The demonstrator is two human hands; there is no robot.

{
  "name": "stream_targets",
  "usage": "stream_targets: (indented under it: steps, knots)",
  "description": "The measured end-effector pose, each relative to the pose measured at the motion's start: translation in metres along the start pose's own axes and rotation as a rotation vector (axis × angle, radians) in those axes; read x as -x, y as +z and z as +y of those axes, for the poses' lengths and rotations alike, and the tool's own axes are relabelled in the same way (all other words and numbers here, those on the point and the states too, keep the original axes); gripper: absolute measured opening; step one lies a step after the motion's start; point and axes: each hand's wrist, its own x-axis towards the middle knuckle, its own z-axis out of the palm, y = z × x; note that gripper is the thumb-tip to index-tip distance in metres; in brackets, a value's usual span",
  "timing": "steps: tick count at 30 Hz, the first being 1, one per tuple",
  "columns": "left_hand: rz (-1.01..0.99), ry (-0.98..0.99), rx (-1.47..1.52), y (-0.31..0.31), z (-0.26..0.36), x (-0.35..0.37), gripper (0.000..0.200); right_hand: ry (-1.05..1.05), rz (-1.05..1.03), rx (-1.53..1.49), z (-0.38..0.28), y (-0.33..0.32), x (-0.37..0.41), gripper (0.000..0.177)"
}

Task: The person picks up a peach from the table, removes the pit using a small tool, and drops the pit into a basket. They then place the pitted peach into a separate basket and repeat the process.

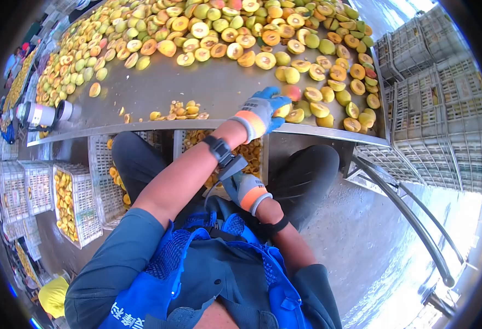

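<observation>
My left hand, in a grey glove with blue fingertips and an orange cuff, reaches over the front edge of the metal table. Its thumb and fingers close around a yellow peach half. Just beyond the fingertips lies a reddish peach. Lower down, between my knees, is my right hand, gloved the same way. Its fingers are partly hidden by a dark wedge-shaped piece near my left wristband, so what it holds, if anything, cannot be made out. Many cut peaches with brown stones or hollows cover the table.
The metal table has a raised front rim. Small scraps lie near that edge. A crate of peach pieces stands beneath. More crates are at left, and stacked crates rise at right beside a bent metal rail.
</observation>
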Motion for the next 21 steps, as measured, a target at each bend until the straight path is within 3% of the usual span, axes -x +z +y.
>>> stream_targets:
  steps: [4,7,9,11,12,13,15,16,18,21]
  knots:
    - [-0.114,-0.114,0.04,0.003,-0.012,-0.01,0.041,0.01,0.108,-0.077,0.003,-0.002,0.008,0.04]
    - [0.065,-0.322,0.133,-0.019,-0.032,0.013,0.04,0.049,0.267,-0.358,-0.005,-0.009,0.011,0.034]
    - [0.053,-0.524,0.291,-0.036,-0.052,0.036,0.034,-0.088,0.379,-0.534,-0.01,-0.014,0.008,0.022]
    - [0.022,-0.75,0.45,-0.057,-0.064,0.055,0.03,-0.06,0.37,-0.985,0.004,0.0,-0.008,0.018]
    - [-0.01,-0.594,0.145,-0.065,-0.061,0.065,0.032,-0.011,0.301,-1.067,-0.006,-0.013,-0.009,0.016]
    - [0.038,-0.51,0.113,-0.066,-0.057,0.074,0.035,0.044,0.232,-1.138,-0.019,-0.029,-0.009,0.013]
    - [0.145,-0.314,0.043,-0.064,-0.052,0.074,0.042,0.026,0.332,-1.105,-0.029,-0.031,-0.019,0.012]
    - [0.077,-0.323,0.083,-0.061,-0.051,0.07,0.053,0.021,0.337,-1.11,-0.029,-0.03,-0.022,0.012]
    - [-0.012,-0.353,-0.072,-0.047,-0.05,0.063,0.056,0.099,0.314,-1.085,-0.031,-0.034,-0.014,0.015]
    - [-0.174,-0.521,-0.049,-0.052,-0.051,0.04,0.061,-0.142,0.581,-0.614,0.005,0.002,-0.024,0.018]
